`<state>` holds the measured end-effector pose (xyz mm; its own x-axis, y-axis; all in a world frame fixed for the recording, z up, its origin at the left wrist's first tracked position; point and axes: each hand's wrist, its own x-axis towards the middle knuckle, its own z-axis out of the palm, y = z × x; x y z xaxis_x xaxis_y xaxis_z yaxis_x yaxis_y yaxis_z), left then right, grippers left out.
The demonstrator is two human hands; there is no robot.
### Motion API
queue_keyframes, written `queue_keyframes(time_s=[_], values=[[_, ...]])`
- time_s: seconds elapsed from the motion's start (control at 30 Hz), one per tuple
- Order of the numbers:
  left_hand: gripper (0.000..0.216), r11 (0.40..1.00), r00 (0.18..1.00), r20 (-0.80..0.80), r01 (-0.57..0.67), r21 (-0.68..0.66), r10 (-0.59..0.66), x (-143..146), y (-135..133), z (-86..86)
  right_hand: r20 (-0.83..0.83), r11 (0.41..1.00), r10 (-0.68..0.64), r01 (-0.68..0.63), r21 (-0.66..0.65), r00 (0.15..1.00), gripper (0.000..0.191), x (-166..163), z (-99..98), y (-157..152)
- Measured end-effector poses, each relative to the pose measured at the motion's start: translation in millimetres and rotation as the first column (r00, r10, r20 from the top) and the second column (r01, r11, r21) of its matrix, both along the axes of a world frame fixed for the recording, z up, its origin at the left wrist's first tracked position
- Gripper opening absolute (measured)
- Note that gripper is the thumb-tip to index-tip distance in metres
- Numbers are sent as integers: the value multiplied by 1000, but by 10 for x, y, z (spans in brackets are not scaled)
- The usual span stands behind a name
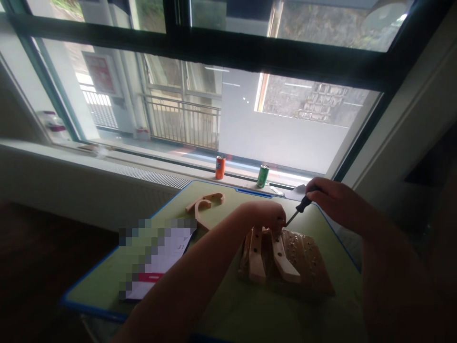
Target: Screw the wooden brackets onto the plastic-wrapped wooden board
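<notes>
My right hand [326, 191] is wrapped round the dark handle of a screwdriver [304, 204]. Its thin shaft slants down and left to the fingertips of my left hand [267, 213]. The left fingers are curled together at the far end of two pale wooden pieces, and what they pinch is hidden. The left wooden piece [256, 259] and the bent right wooden piece [284, 257] both have dark holes. They lie on a brown slab [309, 255] with a shiny, wrapped-looking surface and several small marks or holes.
Two curved wooden hook pieces, a near one [203, 205] and a far one [216, 196], lie on the blue-edged green table [121, 267]. A flat item [174, 247], partly pixelated, is beside my left forearm. Orange [220, 168] and green [263, 176] cans stand on the windowsill.
</notes>
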<state>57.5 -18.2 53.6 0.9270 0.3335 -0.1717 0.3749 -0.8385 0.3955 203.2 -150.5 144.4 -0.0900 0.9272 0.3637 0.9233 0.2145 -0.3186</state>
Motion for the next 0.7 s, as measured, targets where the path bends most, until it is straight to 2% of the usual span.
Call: queue_keyframes(time_s=[0.1,0.17,0.27,0.33,0.4,0.43,0.5,0.6,0.7], values=[[33,1000,1000,7,15,10,-15,-4,9,-6,-235,995,69,-84,-53,970,14,-80,-101,108],[34,1000,999,20,25,15,-25,-11,10,-8,-507,976,144,-206,-67,850,7,-162,-178,182],[36,999,999,23,24,23,-25,-11,5,-12,-836,931,264,-354,91,481,12,-332,-289,262],[36,999,999,16,30,32,-30,-3,0,-16,-912,912,330,-332,241,243,11,-448,-363,297],[34,997,998,31,52,53,-53,4,-8,-17,-937,913,338,-274,303,89,10,-535,-433,330],[34,995,997,43,63,71,-66,5,-13,-14,-949,923,313,-251,292,46,15,-563,-464,346],[33,991,994,64,77,109,-85,3,-29,0,-971,951,240,-204,233,10,28,-585,-510,379],[29,991,995,66,62,119,-71,-8,-65,38,-988,981,153,-120,152,-2,38,-562,-539,415],[31,998,1000,27,8,57,-10,-19,-105,86,-994,990,110,-88,109,9,38,-526,-546,437]])
